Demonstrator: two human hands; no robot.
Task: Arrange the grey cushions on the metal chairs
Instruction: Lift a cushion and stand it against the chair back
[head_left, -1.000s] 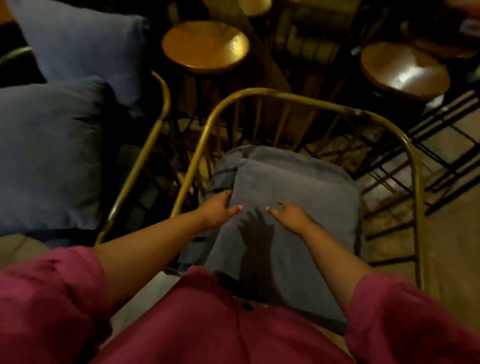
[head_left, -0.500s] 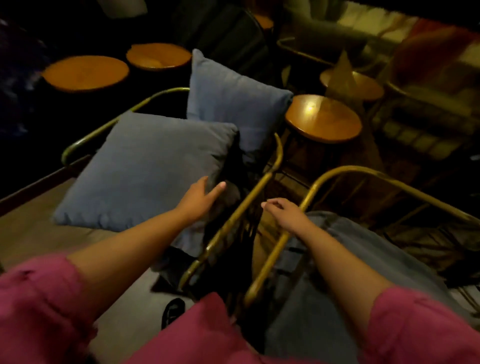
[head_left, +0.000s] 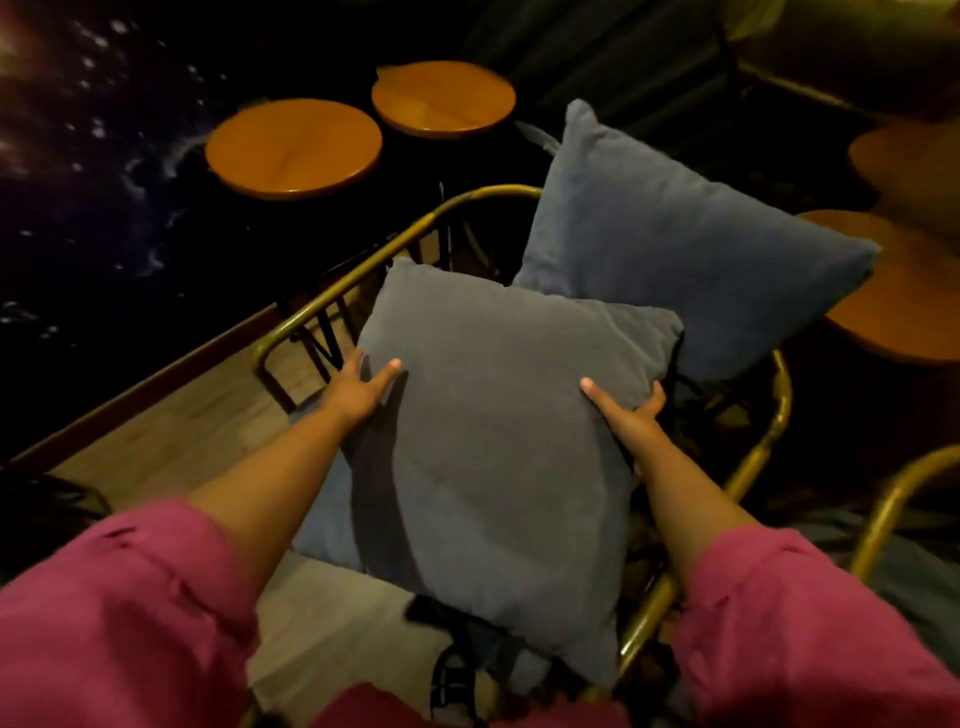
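The view has swung from the right-hand chair to the brass-coloured tubular metal chair (head_left: 769, 431) at centre; both hands have moved onto its front cushion, so this chair is now being arranged. The large square grey fabric cushion (head_left: 493, 441) lies tilted across the seat. A second grey cushion (head_left: 675, 244) leans upright at 1 o'clock, touching it. The left hand (head_left: 358, 392) clasps the 9 o'clock edge, thumb on top; the right hand (head_left: 631, 413) clasps the 3 o'clock edge likewise. The fabric looks plump and unwrinkled.
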